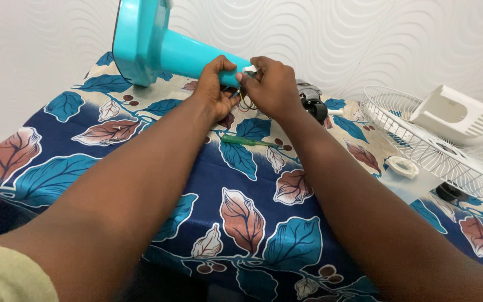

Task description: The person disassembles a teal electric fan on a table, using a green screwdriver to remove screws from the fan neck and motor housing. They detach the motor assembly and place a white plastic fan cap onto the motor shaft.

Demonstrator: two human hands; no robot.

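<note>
Over at the far edge of the table, draped in a dark blue cloth with big teal and rust leaves: turquoise fan stand lying on its side, round base up toward the far left corner, narrow neck pointing right toward the middle.

Left hand wrapped around the thin end of that neck, fingers curled shut on it from the near side. Right hand pressed right up against the left one, fingertips pinched tight on a small white piece at the very tip of the neck. Thin wires dangling just under both hands, yellowish and dark by the look of it. Hard to say whether the right hand has hold of those too, view's too cramped there.

Just behind the right hand, touching or nearly so: black and grey fan motor, mostly hidden by the knuckles. Green-handled screwdriver flat on the cloth just this side of the hands, between the two forearms, pointing left-right.

Along the right edge: white wire fan guard lying flat and hanging off the side, with a white plastic motor cover sitting on top of it. Small white ring beside the guard's near rim, black round cap a bit closer to the near right corner.

Pale textured wall with wavy swirls behind everything.
</note>
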